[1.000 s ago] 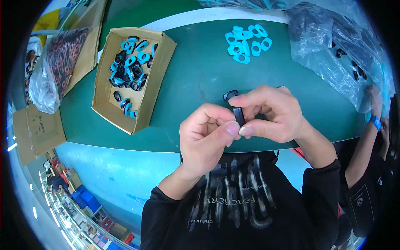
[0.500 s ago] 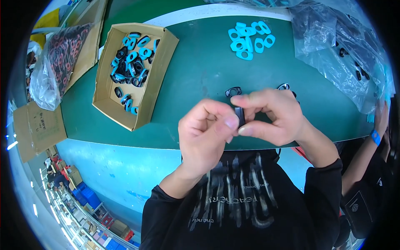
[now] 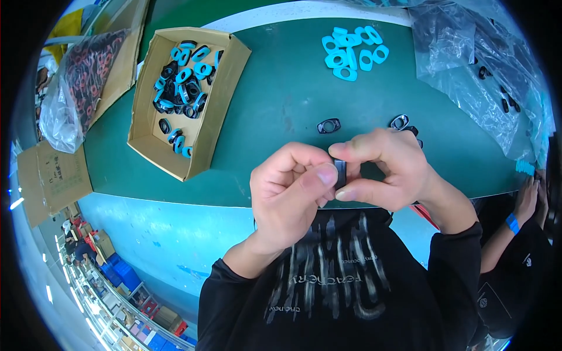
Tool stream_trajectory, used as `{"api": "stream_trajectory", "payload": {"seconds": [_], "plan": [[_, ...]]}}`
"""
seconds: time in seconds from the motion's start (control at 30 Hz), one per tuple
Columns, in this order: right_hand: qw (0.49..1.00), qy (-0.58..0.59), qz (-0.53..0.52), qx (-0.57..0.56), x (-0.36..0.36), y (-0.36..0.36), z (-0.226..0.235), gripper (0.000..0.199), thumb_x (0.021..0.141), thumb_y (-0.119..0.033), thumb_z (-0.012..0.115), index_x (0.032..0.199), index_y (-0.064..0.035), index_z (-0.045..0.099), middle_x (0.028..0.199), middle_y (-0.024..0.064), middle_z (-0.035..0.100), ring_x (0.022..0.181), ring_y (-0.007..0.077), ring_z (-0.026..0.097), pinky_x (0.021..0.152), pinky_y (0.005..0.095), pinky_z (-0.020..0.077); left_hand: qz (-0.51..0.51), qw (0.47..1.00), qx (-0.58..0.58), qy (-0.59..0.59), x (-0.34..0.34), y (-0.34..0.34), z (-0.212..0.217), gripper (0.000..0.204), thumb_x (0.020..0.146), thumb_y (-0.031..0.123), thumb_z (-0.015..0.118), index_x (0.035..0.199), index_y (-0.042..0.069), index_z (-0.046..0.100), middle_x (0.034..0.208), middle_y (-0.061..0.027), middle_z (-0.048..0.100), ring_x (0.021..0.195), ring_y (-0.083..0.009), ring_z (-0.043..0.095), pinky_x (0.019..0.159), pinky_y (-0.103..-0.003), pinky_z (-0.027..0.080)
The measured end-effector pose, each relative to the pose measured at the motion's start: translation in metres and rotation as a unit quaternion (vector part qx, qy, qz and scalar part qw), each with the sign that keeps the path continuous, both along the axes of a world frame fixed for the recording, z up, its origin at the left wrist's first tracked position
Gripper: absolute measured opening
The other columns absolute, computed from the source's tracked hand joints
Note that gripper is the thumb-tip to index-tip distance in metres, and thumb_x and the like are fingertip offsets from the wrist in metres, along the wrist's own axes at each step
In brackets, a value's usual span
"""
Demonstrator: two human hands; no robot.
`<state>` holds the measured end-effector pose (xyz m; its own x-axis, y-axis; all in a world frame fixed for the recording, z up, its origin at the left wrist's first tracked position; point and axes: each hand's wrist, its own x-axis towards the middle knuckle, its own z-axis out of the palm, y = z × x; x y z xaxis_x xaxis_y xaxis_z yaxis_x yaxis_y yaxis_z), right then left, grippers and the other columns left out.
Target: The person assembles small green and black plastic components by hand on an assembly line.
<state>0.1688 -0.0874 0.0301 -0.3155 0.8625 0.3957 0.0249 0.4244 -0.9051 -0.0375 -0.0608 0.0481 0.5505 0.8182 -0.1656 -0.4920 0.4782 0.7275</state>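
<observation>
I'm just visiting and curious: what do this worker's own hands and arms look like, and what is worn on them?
Both the left hand and the right hand are bare: no gloves, rings or watch show. The wrists are uncovered too. Long black sleeves, pushed back from the wrists, cover both forearms and belong to a black top with pale streaky print across the chest.

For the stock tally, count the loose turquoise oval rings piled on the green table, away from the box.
About 8 turquoise oval plastic rings lie in one overlapping cluster at the far side of the green table, right of the cardboard box. More may be hidden underneath.
</observation>
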Motion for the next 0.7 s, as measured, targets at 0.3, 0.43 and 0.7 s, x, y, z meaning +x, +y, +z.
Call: {"api": "stream_trajectory", "payload": {"seconds": [0.3,0.43,0.7], "plan": [[0.982,0.154,0.030,-0.109,-0.006,-0.002,-0.004,0.051,0.080,0.006,0.083,0.124,0.0069,0.057,0.098,0.0126,0.069,0.077,0.0139,0.069,0.067,0.0273,0.0545,-0.022,0.999,0.011,0.041,-0.003,-0.002,0.011,0.012,0.096,-0.001,0.067,0.106,-0.005,0.063,0.091,-0.0080,0.069,0.077,-0.0096,0.064,0.066,-0.022,0.051],[0.976,0.172,0.031,-0.132,-0.005,-0.003,-0.001,0.050,0.080,0.008,0.082,0.123,0.0074,0.058,0.099,0.0118,0.068,0.078,0.0139,0.069,0.067,0.0271,0.0546,-0.030,0.998,0.018,0.044,-0.004,-0.003,0.011,0.012,0.095,-0.003,0.067,0.105,-0.006,0.063,0.092,-0.0089,0.069,0.078,-0.0102,0.064,0.067,-0.023,0.051],[0.999,0.017,-0.028,-0.005,-0.005,-0.002,0.000,0.049,0.079,-0.004,0.086,0.121,0.0048,0.064,0.081,0.0099,0.071,0.065,0.0150,0.070,0.059,0.0266,0.0529,-0.002,1.000,-0.005,-0.009,0.001,-0.006,0.004,0.007,0.096,-0.002,0.063,0.103,-0.005,0.063,0.088,-0.0080,0.068,0.072,-0.0096,0.061,0.065,-0.024,0.049]]}}
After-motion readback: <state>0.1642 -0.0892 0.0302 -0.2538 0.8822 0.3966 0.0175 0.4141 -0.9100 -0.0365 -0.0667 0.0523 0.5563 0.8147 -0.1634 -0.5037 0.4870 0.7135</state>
